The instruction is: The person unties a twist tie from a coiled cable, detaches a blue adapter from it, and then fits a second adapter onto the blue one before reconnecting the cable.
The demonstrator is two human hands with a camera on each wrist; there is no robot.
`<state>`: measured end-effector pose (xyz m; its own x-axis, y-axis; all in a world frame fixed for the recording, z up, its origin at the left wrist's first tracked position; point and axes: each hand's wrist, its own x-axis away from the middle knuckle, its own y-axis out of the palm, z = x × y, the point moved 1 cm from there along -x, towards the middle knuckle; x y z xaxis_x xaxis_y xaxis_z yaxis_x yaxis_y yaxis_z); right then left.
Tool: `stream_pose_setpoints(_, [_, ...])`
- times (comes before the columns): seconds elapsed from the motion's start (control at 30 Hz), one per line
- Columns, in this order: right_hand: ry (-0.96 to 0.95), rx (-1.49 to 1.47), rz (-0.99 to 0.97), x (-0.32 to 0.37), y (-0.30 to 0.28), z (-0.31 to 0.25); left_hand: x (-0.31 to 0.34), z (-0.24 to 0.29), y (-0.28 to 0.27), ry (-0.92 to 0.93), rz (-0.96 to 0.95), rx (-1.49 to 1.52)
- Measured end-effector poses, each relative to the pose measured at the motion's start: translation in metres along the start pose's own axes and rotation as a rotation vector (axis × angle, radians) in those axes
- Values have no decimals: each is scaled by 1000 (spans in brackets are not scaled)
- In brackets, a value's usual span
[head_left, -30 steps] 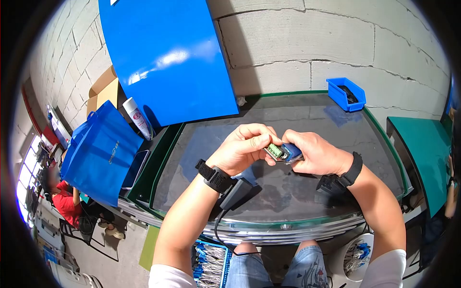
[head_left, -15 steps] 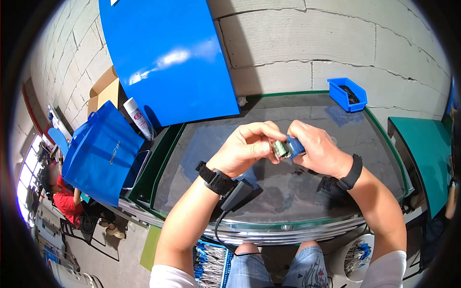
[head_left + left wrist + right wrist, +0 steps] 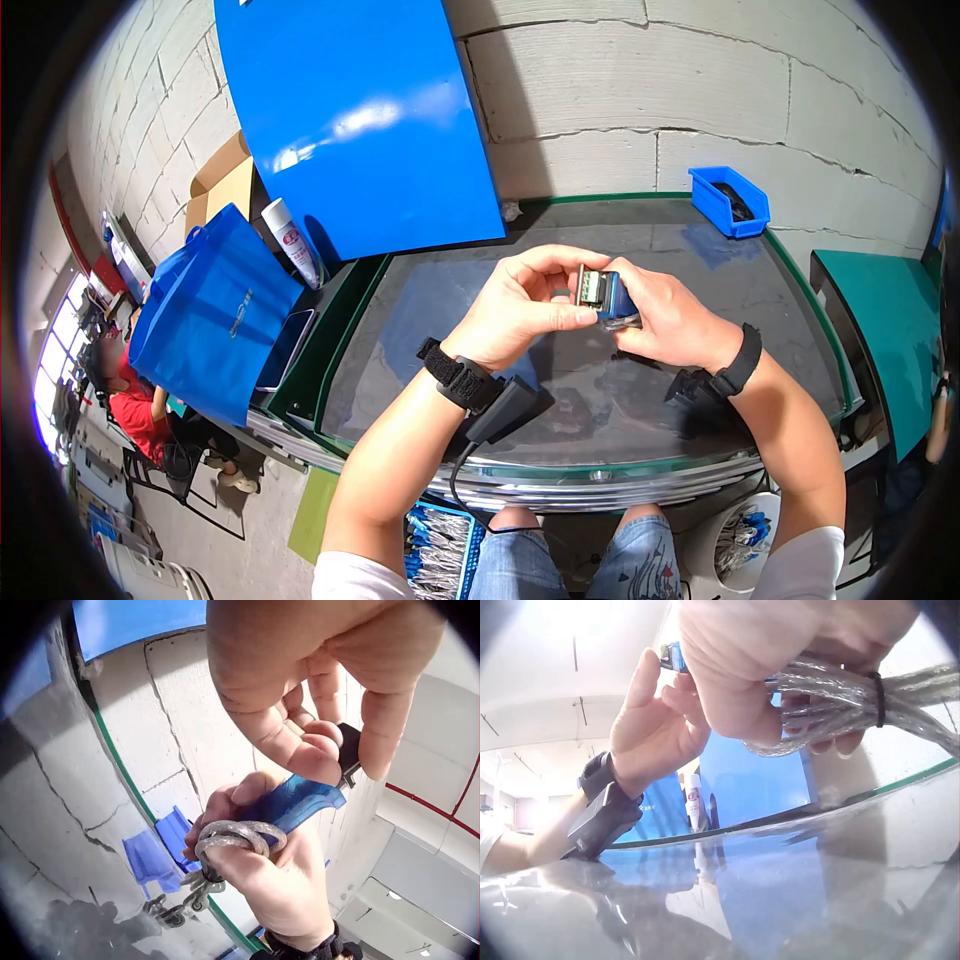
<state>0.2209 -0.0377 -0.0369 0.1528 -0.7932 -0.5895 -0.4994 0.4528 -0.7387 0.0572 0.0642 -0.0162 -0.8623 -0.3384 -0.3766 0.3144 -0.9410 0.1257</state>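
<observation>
Over the dark glassy tabletop point(image 3: 450, 410), both hands meet at a blue translucent connector housing point(image 3: 622, 298). My right hand point(image 3: 680, 318) grips this housing along with a coiled, clear-sheathed cable point(image 3: 240, 834), bundled by a black tie point(image 3: 880, 701). At the housing's other end sits a green terminal block point(image 3: 592, 288), facing up toward the head camera. The left hand point(image 3: 505, 312) pinches that end between thumb and fingers; in the left wrist view a black piece point(image 3: 349, 751) shows between them.
A blue bin point(image 3: 728, 203) with dark parts stands at the back right. To the left are a spray can point(image 3: 292, 245), a blue bag point(image 3: 215, 315) and a tall blue panel point(image 3: 370, 130). Below the table edge, a crate point(image 3: 440, 550) and a white bucket point(image 3: 735, 550) hold cables.
The terminal block has turned to face the camera and moved slightly up and right. My left thumb has shifted to its lower side. The right hand keeps its grip on the housing.
</observation>
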Motion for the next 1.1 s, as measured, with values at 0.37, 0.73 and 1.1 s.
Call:
stream_pose_setpoints(0.37, [-41, -152, -133, 0, 0, -3, 2, 1, -2, -34, -265, -127])
stream_pose_setpoints(0.73, [-46, -199, 11, -1, -5, -3, 2, 1, -8, 15, -60, 66])
stream_pose_setpoints(1.1, [26, -108, 78, -2, -7, -7, 0, 2, -7, 5, 74, 15])
